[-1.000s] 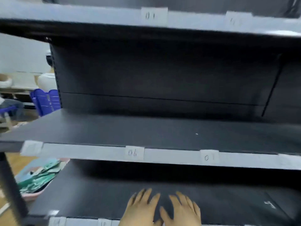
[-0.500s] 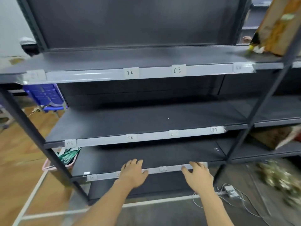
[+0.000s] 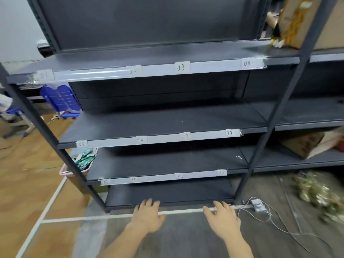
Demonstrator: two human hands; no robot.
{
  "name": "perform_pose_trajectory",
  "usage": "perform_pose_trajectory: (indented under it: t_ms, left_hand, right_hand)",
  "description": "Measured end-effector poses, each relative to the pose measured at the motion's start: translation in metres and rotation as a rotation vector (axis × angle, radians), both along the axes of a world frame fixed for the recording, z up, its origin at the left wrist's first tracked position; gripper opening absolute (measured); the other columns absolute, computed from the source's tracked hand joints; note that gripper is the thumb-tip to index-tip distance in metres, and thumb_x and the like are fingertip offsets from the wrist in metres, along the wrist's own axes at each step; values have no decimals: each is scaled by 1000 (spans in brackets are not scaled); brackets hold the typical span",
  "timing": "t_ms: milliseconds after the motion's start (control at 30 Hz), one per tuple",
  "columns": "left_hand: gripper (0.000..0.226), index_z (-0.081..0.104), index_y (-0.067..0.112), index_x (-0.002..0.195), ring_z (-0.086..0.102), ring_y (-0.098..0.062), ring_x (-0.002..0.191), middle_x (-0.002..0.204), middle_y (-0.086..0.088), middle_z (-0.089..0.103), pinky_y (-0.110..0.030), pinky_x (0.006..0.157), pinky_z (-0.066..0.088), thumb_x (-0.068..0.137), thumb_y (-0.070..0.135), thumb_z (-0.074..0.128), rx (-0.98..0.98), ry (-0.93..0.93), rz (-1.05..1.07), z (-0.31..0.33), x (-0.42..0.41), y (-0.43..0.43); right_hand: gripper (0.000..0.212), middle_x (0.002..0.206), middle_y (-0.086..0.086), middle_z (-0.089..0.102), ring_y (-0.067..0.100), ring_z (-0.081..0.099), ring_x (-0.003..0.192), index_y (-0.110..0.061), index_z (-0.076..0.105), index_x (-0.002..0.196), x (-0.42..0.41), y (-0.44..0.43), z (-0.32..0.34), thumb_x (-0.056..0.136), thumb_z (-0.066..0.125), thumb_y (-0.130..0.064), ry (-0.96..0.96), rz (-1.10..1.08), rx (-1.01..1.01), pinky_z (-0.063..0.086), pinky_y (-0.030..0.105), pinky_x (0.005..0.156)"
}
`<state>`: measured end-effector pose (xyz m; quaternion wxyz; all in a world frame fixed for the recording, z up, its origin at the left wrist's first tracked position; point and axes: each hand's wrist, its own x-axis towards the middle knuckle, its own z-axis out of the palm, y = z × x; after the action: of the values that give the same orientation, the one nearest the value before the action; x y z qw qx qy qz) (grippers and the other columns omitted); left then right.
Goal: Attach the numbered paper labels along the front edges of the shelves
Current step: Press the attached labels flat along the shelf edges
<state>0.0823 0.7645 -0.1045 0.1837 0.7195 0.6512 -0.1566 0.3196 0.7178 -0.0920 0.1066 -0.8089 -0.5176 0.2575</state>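
Observation:
A dark grey shelf rack [image 3: 167, 120] fills the view. White numbered paper labels sit under clear tape on three front edges: the top strip [image 3: 180, 67] reads 01 to 04, the middle strip [image 3: 140, 140] reads 05 to 08, the lower strip [image 3: 178, 175] starts at 09. The bottom shelf edge [image 3: 186, 202] carries no label. My left hand [image 3: 149, 216] and my right hand [image 3: 223, 219] hang flat in front of that bottom edge, fingers spread, holding nothing.
A blue plastic stool [image 3: 61, 99] and a pink bin [image 3: 78, 164] stand behind the rack at left. White cables and a power strip [image 3: 257, 205] lie on the floor at right. Cardboard boxes [image 3: 301, 146] sit on the neighbouring rack.
The view has pulled back and down from close to the shelves. Both hands have come off the lower labelled edge and dropped to the bottom shelf edge.

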Motion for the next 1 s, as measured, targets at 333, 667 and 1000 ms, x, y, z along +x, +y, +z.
perform_pose_trajectory:
  t_ms: [333, 667, 1000]
  left_hand:
    - [63, 19, 23, 152, 6, -25, 149, 162, -7, 11, -41, 121, 7, 97, 49, 35, 133, -96, -131, 51, 52, 19]
    - [66, 18, 23, 152, 3, -26, 150, 162, -8, 9, -42, 121, 8, 95, 50, 37, 451, -78, 40, 150, -44, 58]
    - [64, 22, 22, 151, 7, -27, 149, 161, -9, 13, -44, 119, 11, 95, 47, 39, 604, -59, 233, 203, -144, 49]
  right_hand:
    - [64, 153, -3, 33, 20, 22, 143, -26, 39, 143, 24, -14, 39, 90, 39, -61, -1, -97, 65, 28, 40, 111]
    - [67, 160, -4, 16, 18, 8, 148, -31, 27, 148, -59, 63, 154, 91, 37, -63, -12, 180, 323, 22, 40, 117]
    - [64, 160, -2, 16, 18, 5, 148, -26, 28, 149, -131, 88, 212, 94, 40, -56, 19, 363, 504, 14, 42, 118]
